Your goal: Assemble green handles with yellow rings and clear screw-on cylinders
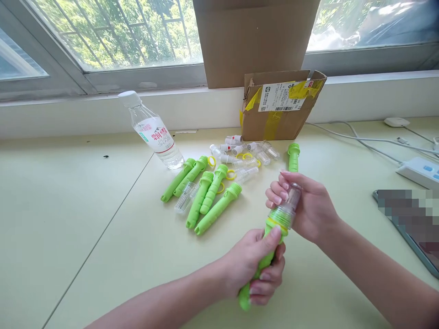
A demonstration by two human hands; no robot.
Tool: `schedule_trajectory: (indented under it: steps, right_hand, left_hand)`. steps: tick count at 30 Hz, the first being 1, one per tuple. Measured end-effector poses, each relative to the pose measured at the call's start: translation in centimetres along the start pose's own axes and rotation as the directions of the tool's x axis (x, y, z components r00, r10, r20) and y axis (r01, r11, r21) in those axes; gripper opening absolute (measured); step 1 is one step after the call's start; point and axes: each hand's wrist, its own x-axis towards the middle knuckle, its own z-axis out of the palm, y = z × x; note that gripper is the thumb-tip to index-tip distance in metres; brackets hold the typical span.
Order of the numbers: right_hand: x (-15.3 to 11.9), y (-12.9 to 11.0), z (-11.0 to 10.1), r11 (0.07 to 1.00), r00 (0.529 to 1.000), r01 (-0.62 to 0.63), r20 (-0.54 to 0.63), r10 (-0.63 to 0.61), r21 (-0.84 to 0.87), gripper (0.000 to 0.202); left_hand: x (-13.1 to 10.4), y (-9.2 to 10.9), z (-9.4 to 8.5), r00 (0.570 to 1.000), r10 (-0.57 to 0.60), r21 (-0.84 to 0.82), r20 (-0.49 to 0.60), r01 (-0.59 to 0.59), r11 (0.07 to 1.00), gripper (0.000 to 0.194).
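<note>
My left hand is closed around a green ribbed plastic handle, which slants up and away from me. A yellow ring circles the handle just below its threaded end. My right hand grips a clear plastic cap, which sits over that threaded end. Fingers hide part of both pieces. Just beyond my right hand lies another green handle. To the left, several loose green handles rest on the table, with a clear cap among them.
Behind the handles lie several clear caps, yellow rings and small white-ended clear tubes. A water bottle stands at the back left, a cardboard box at the back. On the right are a phone, cables and a power strip.
</note>
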Motion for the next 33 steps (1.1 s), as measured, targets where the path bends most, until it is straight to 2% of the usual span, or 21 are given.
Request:
schedule_trajectory:
  steps: [2, 4, 6, 8, 10, 12, 13, 14, 16, 18, 20, 22, 25, 27, 28, 29, 30, 31, 33]
  right_hand:
    - [0.1, -0.3, -0.4, 0.997, 0.987, -0.028, 0.162, 0.015, 0.073, 0.030]
    - [0.2, -0.4, -0.6, 0.994, 0.981, -0.046, 0.193, 0.026, 0.097, 0.037]
    - [0.3, -0.3, -0.5, 0.995, 0.996, -0.033, 0.091, 0.025, 0.092, 0.045]
    - [0.2, 0.0, 0.0, 0.997, 0.996, -0.018, -0.088, 0.025, 0.075, 0.045]
    - [-0.2, 0.2, 0.6, 0.999, 0.970, -0.021, -0.243, 0.029, 0.038, 0.042]
    - [-0.6, 0.2, 1.0, 0.999, 0.957, -0.025, -0.288, 0.018, -0.021, 0.042]
    - [-0.8, 0.0, 1.1, 0.999, 0.965, -0.034, -0.260, 0.022, -0.042, 0.042]
    - [-0.9, -0.1, 1.0, 0.998, 0.982, -0.039, -0.185, 0.030, -0.046, 0.042]
    - [-0.9, -0.5, 0.5, 0.999, 0.998, -0.033, 0.047, 0.034, -0.014, 0.038]
    - [-0.5, -0.8, -0.4, 0.999, 0.969, -0.026, 0.245, 0.019, 0.026, 0.036]
    - [-0.1, -0.8, -1.0, 0.997, 0.946, -0.050, 0.322, 0.031, 0.052, 0.041]
    - [0.2, -0.5, -1.1, 0.996, 0.959, -0.069, 0.278, 0.049, 0.063, 0.048]
    - [-0.1, 0.0, -0.2, 0.998, 0.999, -0.050, 0.025, 0.048, 0.044, 0.049]
    - [-0.7, 0.1, 0.6, 0.999, 0.988, -0.042, -0.147, 0.040, -0.010, 0.047]
    - [-1.0, 0.1, 1.0, 0.998, 0.981, -0.039, -0.194, 0.029, -0.044, 0.046]
    - [-1.2, 0.0, 1.2, 0.996, 0.979, -0.039, -0.205, 0.022, -0.078, 0.046]
    - [-1.4, -0.2, 1.3, 0.994, 0.986, -0.029, -0.169, 0.012, -0.103, 0.045]
    - [-1.5, -0.4, 1.2, 0.993, 0.996, -0.015, -0.093, 0.005, -0.113, 0.045]
    - [-1.4, -0.8, 0.6, 0.998, 0.986, 0.002, 0.165, 0.009, -0.067, 0.042]
  left_hand:
    - [-0.2, 0.3, -0.5, 0.994, -0.028, -0.083, 0.108, 0.037, 0.996, 0.045]
    - [-0.2, 0.5, -0.7, 0.991, -0.037, -0.069, 0.130, 0.047, 0.996, 0.047]
    - [0.0, 0.4, -0.4, 0.998, -0.040, 0.016, 0.041, 0.039, 0.999, 0.048]
    - [0.3, 0.0, 0.4, 0.992, -0.014, 0.137, -0.122, 0.031, 0.990, 0.046]
    - [0.5, -0.6, 1.2, 0.960, 0.041, 0.239, -0.278, 0.028, 0.971, 0.041]
    - [0.5, -1.0, 1.8, 0.924, 0.118, 0.319, -0.363, 0.004, 0.948, 0.037]
    - [0.4, -1.1, 1.8, 0.922, 0.134, 0.323, -0.362, -0.011, 0.947, 0.037]
    - [0.3, -1.0, 1.7, 0.940, 0.116, 0.290, -0.320, -0.019, 0.957, 0.038]
    - [0.0, -0.6, 1.2, 0.987, 0.035, 0.169, -0.158, -0.008, 0.986, 0.042]
    - [-0.3, -0.1, 0.6, 0.999, -0.038, 0.043, 0.020, 0.037, 0.998, 0.044]
    - [-0.4, 0.2, 0.3, 0.997, -0.044, 0.019, 0.064, 0.043, 0.999, 0.038]
    - [-0.3, 0.1, 0.3, 1.000, -0.005, 0.100, -0.022, 0.007, 0.995, 0.030]
    - [-0.1, -0.5, 0.9, 0.978, 0.079, 0.285, -0.192, -0.021, 0.958, 0.023]
    - [-0.1, -1.0, 1.3, 0.953, 0.147, 0.368, -0.267, -0.040, 0.929, 0.022]
    - [-0.2, -1.2, 1.5, 0.941, 0.181, 0.386, -0.288, -0.059, 0.920, 0.022]
    - [-0.2, -1.3, 1.5, 0.939, 0.196, 0.381, -0.284, -0.077, 0.921, 0.023]
    - [-0.3, -1.3, 1.5, 0.947, 0.190, 0.349, -0.259, -0.091, 0.933, 0.025]
    - [-0.3, -1.2, 1.3, 0.962, 0.166, 0.294, -0.216, -0.098, 0.951, 0.027]
    - [-0.4, -0.8, 0.8, 0.994, 0.088, 0.129, -0.057, -0.080, 0.988, 0.031]
